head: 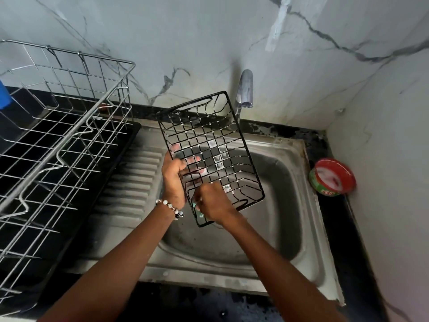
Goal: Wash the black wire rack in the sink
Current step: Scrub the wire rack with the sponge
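Above the sink (278, 149), black wire rack (209, 135), left hand (173, 180) gripping its edge, right hand (214, 203) clutching scrubber (197, 205).

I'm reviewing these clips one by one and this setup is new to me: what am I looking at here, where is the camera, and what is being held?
There is no machine: a person works bare-handed, filmed by a camera on their head looking down. The left hand grips the black wire rack by its edge, tilted over the steel sink. The right hand is curled round something small and pale green against the rack, probably a scrubber. A chrome tap is behind, a large silver wire dish rack left, and a red-rimmed round tub right.
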### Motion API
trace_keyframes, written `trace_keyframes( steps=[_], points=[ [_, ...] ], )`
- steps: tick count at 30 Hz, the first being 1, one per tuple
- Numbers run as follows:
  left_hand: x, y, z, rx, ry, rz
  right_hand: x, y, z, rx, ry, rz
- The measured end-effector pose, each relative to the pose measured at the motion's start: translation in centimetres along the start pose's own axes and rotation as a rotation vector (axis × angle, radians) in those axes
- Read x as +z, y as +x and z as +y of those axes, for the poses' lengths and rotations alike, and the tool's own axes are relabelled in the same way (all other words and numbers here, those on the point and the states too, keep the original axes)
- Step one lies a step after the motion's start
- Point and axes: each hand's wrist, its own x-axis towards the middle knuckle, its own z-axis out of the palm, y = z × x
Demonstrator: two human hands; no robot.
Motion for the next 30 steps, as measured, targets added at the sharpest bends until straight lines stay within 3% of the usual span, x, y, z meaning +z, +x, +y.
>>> trace_keyframes(
  steps=[4, 6, 16, 22, 26, 30],
  points=[
    [-0.5, -0.2, 0.0, 0.019, 0.07, 0.04, -2.9, -0.3, 0.7, -0.085, 0.11, -0.254],
    [-0.4, -0.1, 0.3, 0.043, 0.115, 0.076, -4.2, -0.6, 1.7, -0.074, 0.126, -0.299],
    [0.5, 0.6, -0.1, 0.123, 0.393, 0.099, -4.7, -0.9, 4.8, -0.087, -0.636, -0.16],
    [0.1, 1.9, -0.5, 0.011, 0.534, 0.062, -4.2, -1.4, 5.1, -0.134, -0.875, -0.138],
    [0.7, 1.2, 0.3, -0.044, 0.576, 0.009, -4.5, -0.5, 5.5, -0.273, -1.038, -0.168],
    [0.8, 0.5, 0.2, -0.063, 0.583, 0.035, -5.3, 0.8, 6.5, -0.305, -1.033, -0.08]
  ],
)
